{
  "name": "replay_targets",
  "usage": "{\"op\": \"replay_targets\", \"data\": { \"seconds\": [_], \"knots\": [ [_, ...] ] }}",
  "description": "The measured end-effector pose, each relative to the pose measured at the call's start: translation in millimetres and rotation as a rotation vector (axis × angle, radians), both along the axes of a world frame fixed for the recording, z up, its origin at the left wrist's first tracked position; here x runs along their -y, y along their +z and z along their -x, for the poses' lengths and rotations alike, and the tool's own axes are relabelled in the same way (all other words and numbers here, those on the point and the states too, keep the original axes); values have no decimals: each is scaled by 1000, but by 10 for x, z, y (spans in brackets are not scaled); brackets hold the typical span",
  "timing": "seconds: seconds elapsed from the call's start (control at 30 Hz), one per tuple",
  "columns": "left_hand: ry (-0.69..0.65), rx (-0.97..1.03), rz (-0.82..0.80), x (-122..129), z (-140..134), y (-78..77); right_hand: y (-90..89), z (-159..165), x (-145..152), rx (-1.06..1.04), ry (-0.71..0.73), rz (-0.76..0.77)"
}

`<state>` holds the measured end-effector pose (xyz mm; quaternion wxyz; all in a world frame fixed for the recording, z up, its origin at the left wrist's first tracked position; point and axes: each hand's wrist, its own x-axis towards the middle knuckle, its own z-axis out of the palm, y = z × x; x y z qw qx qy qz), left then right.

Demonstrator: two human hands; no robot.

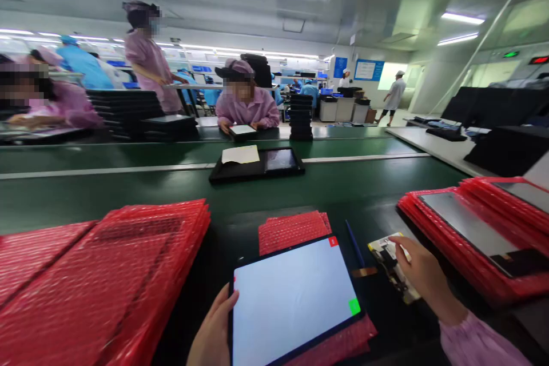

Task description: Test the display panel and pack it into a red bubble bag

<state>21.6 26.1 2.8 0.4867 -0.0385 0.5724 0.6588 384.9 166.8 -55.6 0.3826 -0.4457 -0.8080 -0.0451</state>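
With my left hand (214,334) gripping the lit panel's (295,300) left edge as it lies on the red bubble wrap (295,229), I'd keep it flat while my right hand (422,274) fingers press the small circuit board (392,266) beside it.

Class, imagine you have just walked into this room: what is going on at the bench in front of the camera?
A person at a dark bench steadies a lit tablet screen with the left hand on its left edge; it lies on red bubble wrap. The right hand rests on a small circuit board joined to the screen by a flat cable. Stacks of red bubble-wrap bags lie alongside. Other workers sit across the green conveyor.
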Motion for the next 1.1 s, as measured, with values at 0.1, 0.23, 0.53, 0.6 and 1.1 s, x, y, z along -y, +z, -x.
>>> {"op": "replay_targets", "data": {
  "seconds": [0.1, 0.23, 0.53, 0.6, 1.1],
  "knots": [
    [25, -14, 29, -35, 0, 45, -117, -266, -284, 72, -45, 66],
    [36, -38, 56, -42, -12, 75, -274, -293, -312, 115, -12, 146],
    [-54, -136, -41, 28, -11, -43, -236, -310, -248, -66, 8, 129],
    [-43, -180, -50, 59, 3, -72, -168, -264, -133, -182, -14, 54],
    [-157, -407, -308, 175, 73, -91, 272, 826, 847, -1058, 460, 906]
  ]
}}
